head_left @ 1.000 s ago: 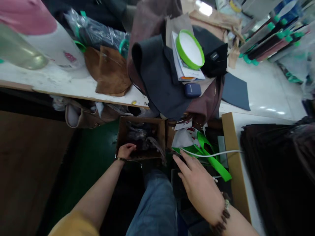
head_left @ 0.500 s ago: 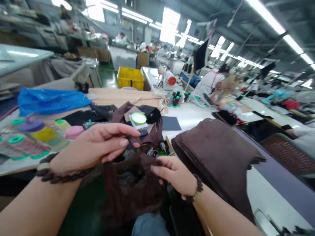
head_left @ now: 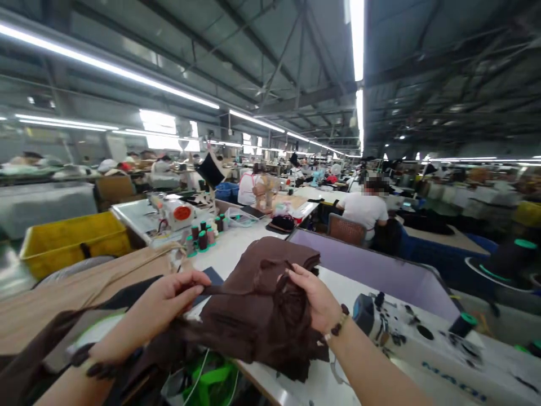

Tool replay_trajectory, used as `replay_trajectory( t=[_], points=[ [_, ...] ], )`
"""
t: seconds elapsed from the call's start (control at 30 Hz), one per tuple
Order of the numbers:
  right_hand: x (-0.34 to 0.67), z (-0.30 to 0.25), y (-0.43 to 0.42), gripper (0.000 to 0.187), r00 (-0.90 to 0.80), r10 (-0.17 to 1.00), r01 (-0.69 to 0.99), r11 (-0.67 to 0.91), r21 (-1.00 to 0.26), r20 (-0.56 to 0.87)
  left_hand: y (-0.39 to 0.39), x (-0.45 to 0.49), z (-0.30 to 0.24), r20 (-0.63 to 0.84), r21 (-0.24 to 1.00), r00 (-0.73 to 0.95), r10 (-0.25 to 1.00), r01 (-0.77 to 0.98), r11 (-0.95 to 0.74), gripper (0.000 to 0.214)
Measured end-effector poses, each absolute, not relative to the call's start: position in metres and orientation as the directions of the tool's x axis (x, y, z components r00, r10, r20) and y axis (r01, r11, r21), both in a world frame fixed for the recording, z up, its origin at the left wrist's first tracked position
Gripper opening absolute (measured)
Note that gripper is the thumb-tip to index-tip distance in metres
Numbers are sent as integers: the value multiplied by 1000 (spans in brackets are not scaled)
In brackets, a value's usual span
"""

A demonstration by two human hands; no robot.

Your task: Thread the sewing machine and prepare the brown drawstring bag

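"White table (head_left: 340,283): what's on it?"
"Brown stack (head_left: 251,254). Cloth (head_left: 289,299) held in front of it."
"Grip?"
"Left hand (head_left: 164,303) pinches one end; right hand (head_left: 316,298) grasps the bunched part."

White tabletops (head_left: 230,239) — brown fabric stack (head_left: 247,265) (ragged at one edge), clustered thread spools (head_left: 203,239), flat blue-grey sheet (head_left: 213,276)

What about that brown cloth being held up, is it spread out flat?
No, the brown cloth is bunched at the right grip, and a thin strip stretches to the left grip.
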State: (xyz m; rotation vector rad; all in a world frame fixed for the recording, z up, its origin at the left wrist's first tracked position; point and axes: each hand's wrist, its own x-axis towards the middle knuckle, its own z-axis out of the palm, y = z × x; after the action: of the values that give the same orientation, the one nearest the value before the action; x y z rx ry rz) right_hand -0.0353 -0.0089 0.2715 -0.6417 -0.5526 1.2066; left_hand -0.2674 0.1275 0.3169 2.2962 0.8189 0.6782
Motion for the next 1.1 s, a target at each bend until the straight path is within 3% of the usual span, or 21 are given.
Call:
replay_trajectory(
  t=[0.13,0.23,0.3,0.37,0.5,0.6,0.7,0.77,0.87,0.97,1.1],
  points=[
    [-12,273,-5,28,423,904,-674,356,-647,58,152,-213,313,375,456,802,466,278,-845,21],
    [-2,284,5,28,528,843,-645,476,-598,103,159,-179,320,462,406,817,344,150,-901,24],
    [0,295,14,29,531,834,-620,503,-602,150,160,-161,325,436,454,847,304,85,-887,29],
    [0,305,26,30,529,827,-597,522,-609,190,162,-143,327,346,580,896,278,29,-814,32],
    [-1,315,45,32,532,813,-549,544,-634,238,173,-110,320,166,877,964,208,-48,-477,41],
    [6,309,51,35,553,818,-540,498,-679,161,193,-96,317,174,914,956,238,-67,-400,32],
    [16,298,50,36,586,810,-539,418,-731,32,219,-90,320,186,882,938,292,-29,-470,31],
    [24,292,48,32,632,775,-496,426,-757,22,235,-87,322,226,811,929,293,-13,-585,28],
    [38,290,43,26,722,687,-430,538,-725,82,254,-82,317,379,617,904,198,-87,-782,21],
    [51,293,35,26,781,611,-374,626,-685,132,268,-75,304,408,479,909,87,-132,-868,24],
    [58,298,26,33,757,630,-318,586,-745,172,277,-65,292,361,525,929,84,-127,-842,28]
  ],
)
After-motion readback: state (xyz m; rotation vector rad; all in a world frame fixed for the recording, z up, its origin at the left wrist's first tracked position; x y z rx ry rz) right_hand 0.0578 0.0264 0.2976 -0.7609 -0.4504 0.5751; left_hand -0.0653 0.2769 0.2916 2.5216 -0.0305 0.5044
